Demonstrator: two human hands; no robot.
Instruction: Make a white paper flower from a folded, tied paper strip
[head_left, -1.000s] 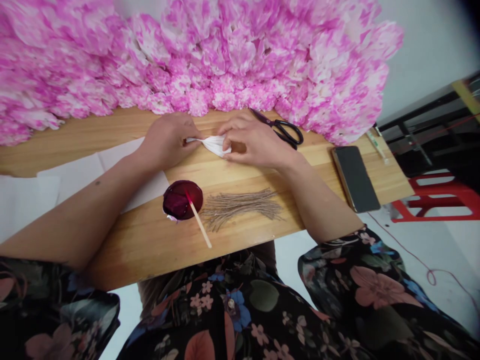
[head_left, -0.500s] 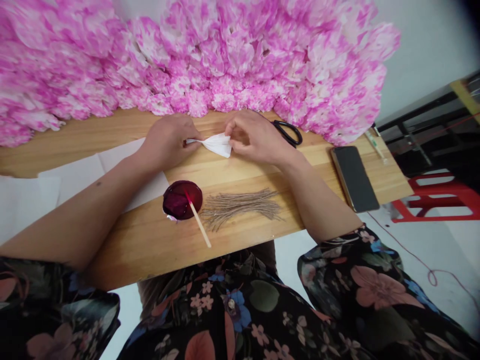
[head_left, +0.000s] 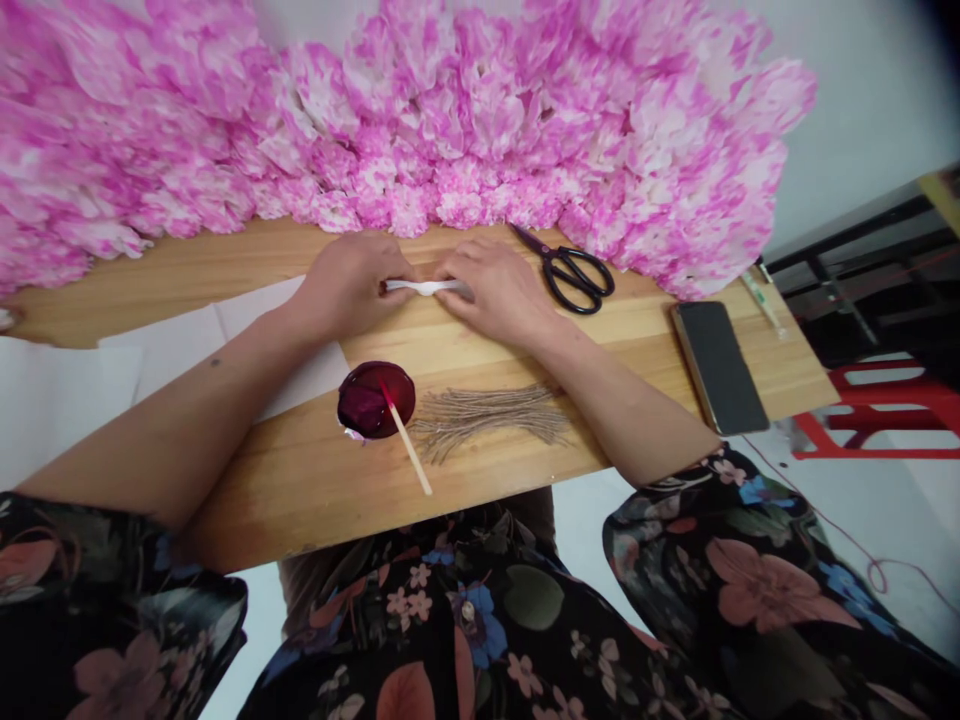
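A folded strip of white paper (head_left: 427, 287) lies on the wooden table (head_left: 285, 470) between my two hands. My left hand (head_left: 349, 285) pinches its left end with closed fingers. My right hand (head_left: 499, 290) presses on its right end, fingers together and curled over it. Nearer to me stand a small dish of dark red dye (head_left: 375, 399) with a wooden stick (head_left: 409, 450) leaning in it, and a bundle of brown twine pieces (head_left: 487, 417).
A big heap of pink and white paper flowers (head_left: 450, 130) fills the back of the table. Black scissors (head_left: 570, 272) lie right of my right hand, a dark phone (head_left: 720, 365) further right. White paper sheets (head_left: 187, 345) lie at left. A red stool (head_left: 885, 410) stands off the table's right end.
The white paper, earlier fanned out at its right end, is now squeezed into a thin strip. My right hand has closed down over it, uncovering the scissors.
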